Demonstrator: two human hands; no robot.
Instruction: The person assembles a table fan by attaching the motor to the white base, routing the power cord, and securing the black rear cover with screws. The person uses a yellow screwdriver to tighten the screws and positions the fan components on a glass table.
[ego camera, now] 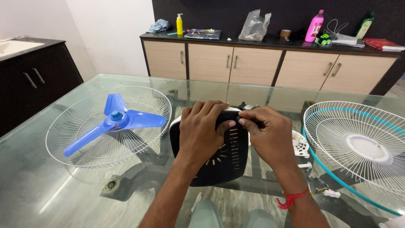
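Glass table, large, set before a sideboard with beige doors and a dark top.

Item 1: black housing, rounded and slotted, with a white edge; stands on the glass at table centre, directly ahead of the person. Left hand lies over its upper left, fingers curled across the top edge, clamped on it. Right hand meets it at the top right, thumb and fingertips pinched together on a small dark part there; what that part is cannot be told. Red thread tied round the right wrist.

Item 2: white wire guard, left of the housing, lying dished side up like a bowl. Contents: one blue blade, three-winged, resting inside it.

Item 3: second guard, white wire with a teal rim and a white centre disc, right of the housing.

Item 4: small white parts on the glass between the housing and the second guard.

Sideboard top holds: yellow bottle, pink bottle, green bottle, clear bag, blue cloth, red book.
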